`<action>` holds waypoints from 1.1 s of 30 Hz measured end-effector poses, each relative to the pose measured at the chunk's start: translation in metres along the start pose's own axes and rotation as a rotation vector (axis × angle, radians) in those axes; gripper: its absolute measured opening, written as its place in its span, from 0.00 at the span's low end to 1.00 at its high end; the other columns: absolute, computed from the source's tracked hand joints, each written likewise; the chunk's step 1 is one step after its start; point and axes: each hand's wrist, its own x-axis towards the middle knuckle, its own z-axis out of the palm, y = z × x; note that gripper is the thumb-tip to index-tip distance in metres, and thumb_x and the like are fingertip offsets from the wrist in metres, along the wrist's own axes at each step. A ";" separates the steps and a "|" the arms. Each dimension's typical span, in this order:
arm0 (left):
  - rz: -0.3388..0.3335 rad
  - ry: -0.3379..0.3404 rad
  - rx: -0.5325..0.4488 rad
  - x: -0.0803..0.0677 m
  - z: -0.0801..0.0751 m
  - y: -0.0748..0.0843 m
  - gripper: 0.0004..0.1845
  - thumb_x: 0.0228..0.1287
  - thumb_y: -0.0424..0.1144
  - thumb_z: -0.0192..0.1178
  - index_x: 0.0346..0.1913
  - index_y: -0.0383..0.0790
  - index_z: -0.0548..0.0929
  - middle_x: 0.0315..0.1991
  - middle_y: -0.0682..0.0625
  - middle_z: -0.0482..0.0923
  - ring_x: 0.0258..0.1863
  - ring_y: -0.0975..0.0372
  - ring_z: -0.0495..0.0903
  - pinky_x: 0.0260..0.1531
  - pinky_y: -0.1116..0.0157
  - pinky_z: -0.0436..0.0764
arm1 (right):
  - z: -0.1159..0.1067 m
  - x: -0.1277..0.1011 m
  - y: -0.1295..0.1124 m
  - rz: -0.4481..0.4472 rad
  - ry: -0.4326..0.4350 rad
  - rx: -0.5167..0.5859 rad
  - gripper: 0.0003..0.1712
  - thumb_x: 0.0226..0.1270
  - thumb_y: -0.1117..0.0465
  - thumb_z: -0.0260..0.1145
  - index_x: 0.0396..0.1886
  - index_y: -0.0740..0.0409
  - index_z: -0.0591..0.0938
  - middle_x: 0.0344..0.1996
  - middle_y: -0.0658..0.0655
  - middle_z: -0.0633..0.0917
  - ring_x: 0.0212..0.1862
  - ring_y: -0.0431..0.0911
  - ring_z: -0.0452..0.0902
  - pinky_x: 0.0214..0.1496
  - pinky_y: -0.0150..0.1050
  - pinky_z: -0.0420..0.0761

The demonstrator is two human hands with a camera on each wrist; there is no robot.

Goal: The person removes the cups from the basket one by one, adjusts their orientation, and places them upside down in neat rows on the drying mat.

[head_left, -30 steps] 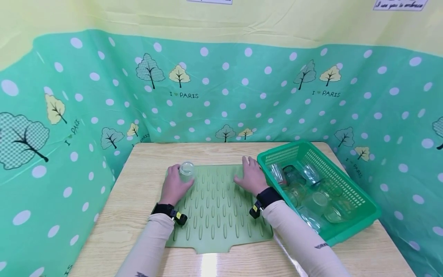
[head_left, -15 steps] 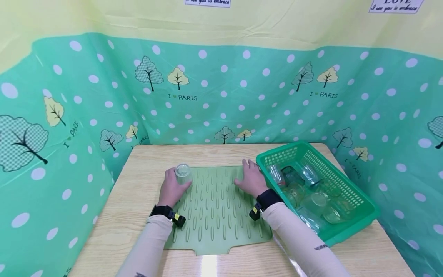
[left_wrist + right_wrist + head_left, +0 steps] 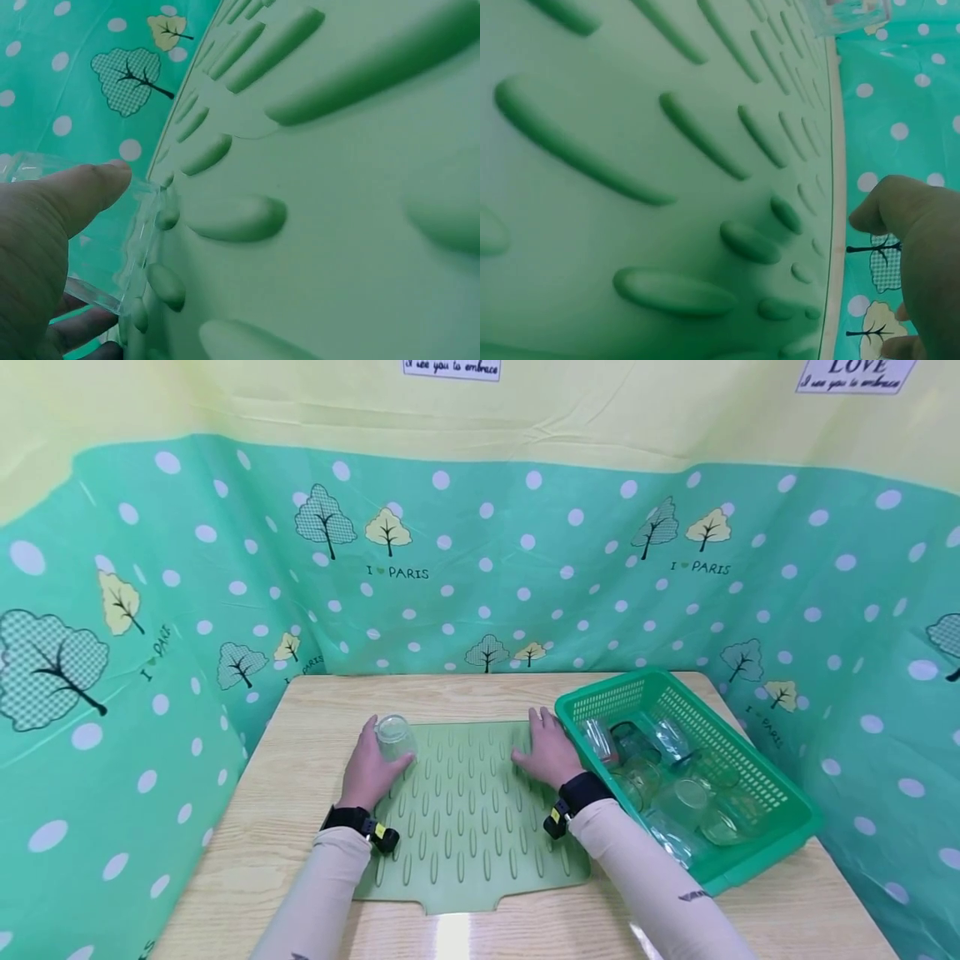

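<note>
In the head view my left hand grips a clear glass at the back left corner of a light green ribbed mat. The glass is upside down, its base facing up. In the left wrist view the thumb lies along the side of the glass and fingers come round from below, with the rim right at the mat's ridges. My right hand, holding nothing, is over the mat's back right corner with fingers spread, close to a green basket.
Inside the basket, on the right of the wooden table, lie several clear glasses and mugs, one of them a tumbler. A dotted green curtain surrounds the table's back and sides.
The glass and my left hand have moved slightly left and toward me, to the mat's corner. My right hand has stayed nearly where it was. The head view has tilted up slightly.
</note>
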 end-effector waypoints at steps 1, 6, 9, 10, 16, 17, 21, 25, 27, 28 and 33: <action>0.008 0.002 0.006 0.000 0.000 0.000 0.63 0.59 0.53 0.75 0.84 0.38 0.42 0.75 0.28 0.59 0.71 0.34 0.65 0.68 0.36 0.69 | 0.000 0.000 0.001 -0.005 -0.001 0.006 0.54 0.69 0.47 0.70 0.83 0.63 0.53 0.81 0.71 0.53 0.80 0.66 0.52 0.74 0.60 0.68; 0.089 0.043 0.049 -0.001 -0.003 0.008 0.65 0.57 0.60 0.74 0.84 0.42 0.41 0.77 0.29 0.54 0.74 0.34 0.59 0.67 0.34 0.68 | 0.000 0.000 0.004 -0.041 -0.008 0.005 0.53 0.71 0.46 0.68 0.84 0.62 0.53 0.82 0.68 0.50 0.81 0.64 0.47 0.77 0.60 0.65; 0.163 0.062 0.081 0.000 -0.007 0.021 0.62 0.59 0.63 0.72 0.85 0.45 0.45 0.80 0.33 0.50 0.78 0.38 0.52 0.72 0.35 0.61 | -0.001 0.000 0.004 -0.061 -0.004 -0.018 0.52 0.72 0.45 0.67 0.84 0.61 0.53 0.82 0.68 0.50 0.82 0.64 0.46 0.77 0.59 0.65; 0.192 0.058 0.095 0.000 -0.008 0.027 0.61 0.60 0.63 0.71 0.85 0.45 0.46 0.81 0.34 0.49 0.79 0.39 0.50 0.73 0.35 0.59 | -0.002 -0.001 0.004 -0.065 -0.001 -0.023 0.53 0.72 0.44 0.67 0.84 0.61 0.53 0.82 0.68 0.50 0.82 0.63 0.46 0.77 0.59 0.65; 0.316 -0.001 0.214 0.000 -0.009 0.060 0.56 0.63 0.65 0.66 0.84 0.44 0.52 0.82 0.35 0.47 0.81 0.41 0.46 0.77 0.37 0.51 | -0.005 -0.001 0.000 -0.088 0.015 -0.057 0.54 0.71 0.43 0.68 0.84 0.60 0.53 0.82 0.67 0.51 0.82 0.63 0.47 0.75 0.59 0.68; 0.328 -0.010 0.232 -0.001 -0.008 0.064 0.55 0.63 0.65 0.66 0.83 0.44 0.53 0.82 0.35 0.48 0.81 0.41 0.47 0.77 0.38 0.51 | -0.005 -0.001 -0.001 -0.096 0.020 -0.061 0.54 0.70 0.43 0.69 0.83 0.61 0.54 0.82 0.68 0.51 0.81 0.63 0.48 0.75 0.59 0.68; 0.354 -0.062 0.263 -0.005 -0.004 0.076 0.52 0.64 0.62 0.67 0.82 0.43 0.57 0.82 0.35 0.48 0.81 0.40 0.47 0.77 0.37 0.50 | -0.005 -0.001 -0.002 -0.112 0.031 -0.081 0.53 0.70 0.42 0.68 0.83 0.61 0.55 0.82 0.68 0.53 0.81 0.63 0.49 0.76 0.59 0.67; 0.345 -0.117 0.293 -0.009 0.000 0.081 0.51 0.65 0.64 0.66 0.83 0.43 0.56 0.83 0.36 0.47 0.81 0.41 0.47 0.78 0.37 0.48 | -0.006 -0.002 -0.004 -0.122 0.046 -0.072 0.52 0.69 0.43 0.69 0.83 0.61 0.56 0.81 0.68 0.54 0.81 0.64 0.50 0.76 0.60 0.67; 0.343 -0.131 0.300 -0.009 0.002 0.082 0.52 0.65 0.65 0.65 0.83 0.43 0.56 0.82 0.36 0.47 0.81 0.41 0.47 0.78 0.37 0.48 | -0.006 -0.003 -0.006 -0.127 0.045 -0.074 0.53 0.69 0.42 0.69 0.83 0.59 0.56 0.82 0.67 0.54 0.81 0.63 0.50 0.76 0.61 0.66; 0.344 -0.131 0.305 -0.010 0.003 0.082 0.52 0.65 0.65 0.64 0.83 0.43 0.56 0.82 0.35 0.48 0.81 0.40 0.47 0.77 0.37 0.49 | -0.006 -0.004 -0.007 -0.134 0.046 -0.078 0.53 0.69 0.42 0.69 0.83 0.59 0.56 0.81 0.67 0.54 0.81 0.64 0.50 0.76 0.61 0.65; 0.339 -0.135 0.314 -0.010 0.005 0.082 0.52 0.66 0.67 0.63 0.83 0.44 0.56 0.82 0.35 0.48 0.81 0.41 0.47 0.78 0.38 0.48 | -0.012 -0.008 -0.019 -0.171 0.040 -0.105 0.55 0.69 0.40 0.69 0.84 0.58 0.55 0.81 0.67 0.55 0.80 0.63 0.51 0.77 0.60 0.65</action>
